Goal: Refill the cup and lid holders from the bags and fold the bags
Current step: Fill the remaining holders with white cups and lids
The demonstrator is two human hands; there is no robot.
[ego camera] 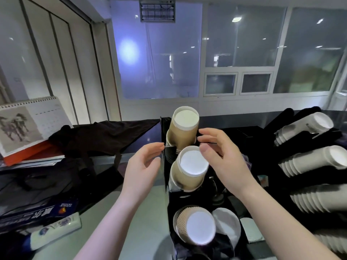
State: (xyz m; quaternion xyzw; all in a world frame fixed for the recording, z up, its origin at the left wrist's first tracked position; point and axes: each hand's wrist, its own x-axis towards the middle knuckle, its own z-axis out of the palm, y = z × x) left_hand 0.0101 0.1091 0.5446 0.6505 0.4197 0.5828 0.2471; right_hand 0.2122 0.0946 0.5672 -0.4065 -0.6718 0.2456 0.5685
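Both hands hover with loosely spread fingers on either side of a black cup holder point(165, 166), the left hand point(144, 162) at its edge, the right hand point(219, 152) beside the tan middle cup stack point(189, 169).

The black cup holder point(165, 166) carried tan paper cups point(183, 132) with white bases, and a ribbed brown cup point(189, 222); white cups point(308, 160) filled the rack at right; the desk calendar point(28, 124) showed grey horses above an orange book point(33, 152)
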